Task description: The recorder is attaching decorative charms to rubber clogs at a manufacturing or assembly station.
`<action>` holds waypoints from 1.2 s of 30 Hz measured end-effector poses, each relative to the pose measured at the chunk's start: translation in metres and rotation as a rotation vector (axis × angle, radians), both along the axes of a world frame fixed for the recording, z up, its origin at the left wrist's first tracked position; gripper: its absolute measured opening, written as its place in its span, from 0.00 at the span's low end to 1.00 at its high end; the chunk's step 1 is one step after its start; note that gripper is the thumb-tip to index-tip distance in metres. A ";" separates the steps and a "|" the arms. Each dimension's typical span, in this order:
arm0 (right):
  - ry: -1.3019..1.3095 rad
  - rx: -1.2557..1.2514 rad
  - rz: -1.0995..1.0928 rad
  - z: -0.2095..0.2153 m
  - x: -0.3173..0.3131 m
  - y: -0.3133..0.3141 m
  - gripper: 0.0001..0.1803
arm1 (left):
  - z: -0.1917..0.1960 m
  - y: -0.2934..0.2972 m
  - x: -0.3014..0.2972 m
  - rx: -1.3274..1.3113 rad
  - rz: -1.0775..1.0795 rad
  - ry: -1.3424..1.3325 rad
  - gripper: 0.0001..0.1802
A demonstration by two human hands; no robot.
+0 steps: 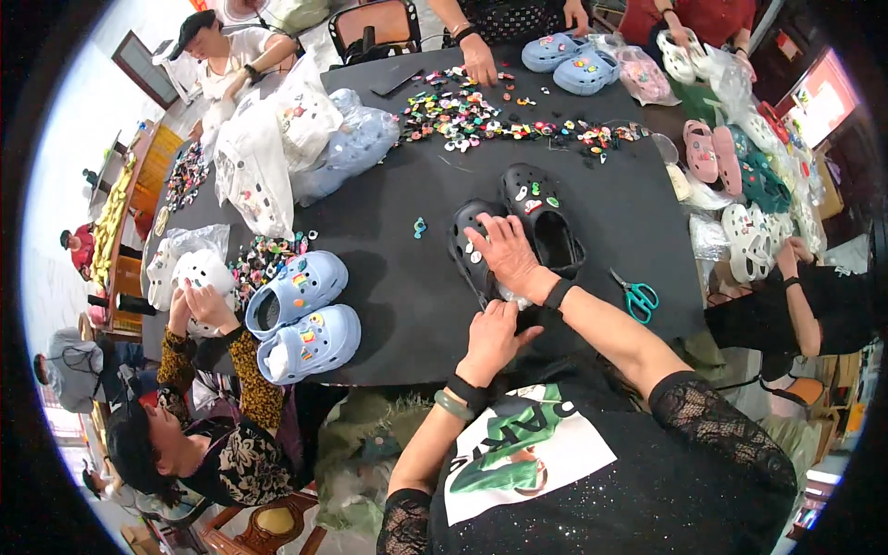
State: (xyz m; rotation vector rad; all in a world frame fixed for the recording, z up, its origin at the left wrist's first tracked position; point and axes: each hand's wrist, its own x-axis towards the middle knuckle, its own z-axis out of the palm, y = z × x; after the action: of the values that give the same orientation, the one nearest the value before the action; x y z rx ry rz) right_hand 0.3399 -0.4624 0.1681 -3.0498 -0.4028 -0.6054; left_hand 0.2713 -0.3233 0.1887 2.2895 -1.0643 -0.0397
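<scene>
Two black clogs stand side by side on the dark table before me. My right hand (507, 254) lies across the upper of the left black clog (462, 263), its fingers over the holes, gripping it. At this clog's heel end, my left hand (495, 338) is closed on the heel edge or strap; its fingertips are partly hidden. Something whitish shows between the two hands. The right black clog (524, 185) carries several small colourful charms on its toe and touches neither hand's fingers. A small teal charm (420, 228) lies alone to the left.
Teal-handled scissors (640, 298) lie right of my right forearm. Light blue clogs (319, 340) stand at the left front edge. Loose charms (453, 111) spread across the far side. Bagged clogs (268, 148) sit far left. Co-workers' hands work around the table; more clogs line the right.
</scene>
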 end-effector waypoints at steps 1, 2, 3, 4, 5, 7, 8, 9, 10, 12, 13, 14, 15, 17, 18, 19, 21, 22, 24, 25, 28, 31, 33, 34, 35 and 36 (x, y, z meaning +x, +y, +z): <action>-0.003 -0.002 -0.004 0.005 -0.001 -0.003 0.33 | 0.000 -0.003 0.002 0.049 0.017 0.024 0.23; 0.181 0.248 0.077 0.010 -0.004 -0.009 0.34 | -0.003 -0.005 0.002 0.046 0.013 0.020 0.23; 0.364 0.499 0.159 0.016 -0.007 -0.016 0.36 | -0.007 -0.008 0.001 0.058 0.074 -0.011 0.22; 0.430 0.632 0.278 0.034 -0.012 -0.020 0.36 | -0.013 -0.007 0.001 0.073 0.150 -0.037 0.23; 0.345 0.681 0.306 0.047 -0.017 -0.029 0.32 | -0.014 -0.010 0.000 0.073 0.149 -0.039 0.23; 0.213 0.427 0.088 0.049 -0.022 -0.063 0.33 | -0.015 -0.013 0.000 0.057 0.209 -0.069 0.21; 0.211 0.365 -0.102 0.046 -0.028 -0.076 0.34 | -0.016 -0.014 0.001 0.058 0.206 -0.072 0.21; 0.209 0.301 -0.289 0.040 -0.033 -0.087 0.35 | -0.016 -0.014 0.002 0.055 0.183 -0.095 0.20; 0.359 0.389 -0.360 0.023 -0.037 -0.105 0.37 | -0.015 -0.016 0.003 0.049 0.150 -0.123 0.18; 0.649 0.498 -0.446 0.010 -0.039 -0.122 0.39 | 0.001 -0.009 0.007 0.099 0.091 -0.118 0.18; 0.656 0.505 -0.435 0.009 -0.040 -0.117 0.39 | 0.006 0.002 0.011 0.155 0.057 -0.106 0.18; 0.655 0.467 -0.386 0.012 -0.047 -0.109 0.38 | 0.009 0.018 0.016 0.141 -0.009 -0.164 0.18; 0.656 0.430 -0.337 0.015 -0.054 -0.100 0.38 | 0.013 0.036 0.023 0.225 -0.026 -0.130 0.19; 0.697 0.378 -0.232 0.025 -0.079 -0.070 0.38 | 0.035 0.070 0.029 0.329 0.075 0.090 0.19; 0.725 0.311 -0.111 0.035 -0.093 -0.053 0.39 | 0.045 0.085 0.032 0.342 0.024 0.006 0.20; 0.767 0.320 -0.079 0.025 -0.107 -0.038 0.40 | 0.040 0.098 0.033 0.449 0.079 0.000 0.17; 0.820 0.206 0.016 0.032 -0.127 -0.010 0.41 | 0.034 0.113 0.038 0.417 0.159 -0.122 0.15; 0.824 0.212 0.029 0.033 -0.126 -0.008 0.41 | 0.038 0.113 0.039 0.310 0.234 -0.077 0.15; 0.873 0.299 -0.017 0.033 -0.125 -0.011 0.43 | 0.027 0.105 0.039 0.419 0.307 -0.059 0.14; 0.873 0.327 -0.018 0.035 -0.124 -0.017 0.44 | 0.016 0.098 0.038 0.517 0.367 -0.044 0.13; 0.845 0.254 0.086 0.064 -0.100 -0.029 0.26 | -0.005 0.074 0.033 0.537 0.428 0.018 0.08; 0.785 0.600 0.119 0.077 -0.045 -0.032 0.18 | -0.011 0.058 0.035 0.522 0.486 0.144 0.07; 0.589 0.698 0.165 0.075 0.004 -0.022 0.17 | -0.015 0.059 0.039 0.494 0.501 0.165 0.07; 0.626 0.715 0.141 0.063 0.034 -0.016 0.15 | -0.015 0.061 0.041 0.402 0.527 0.213 0.07; 0.514 0.624 0.221 0.044 0.064 -0.009 0.12 | -0.015 0.062 0.043 0.310 0.553 0.259 0.07; 0.412 0.506 0.274 0.018 0.091 0.001 0.11 | -0.015 0.063 0.044 0.315 0.556 0.260 0.07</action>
State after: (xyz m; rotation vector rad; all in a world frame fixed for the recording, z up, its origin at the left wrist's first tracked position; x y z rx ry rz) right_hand 0.4313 -0.4614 0.1866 -2.4827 -0.5380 -0.0436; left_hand 0.3150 -0.2598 0.1734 2.6937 -0.2832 -0.2879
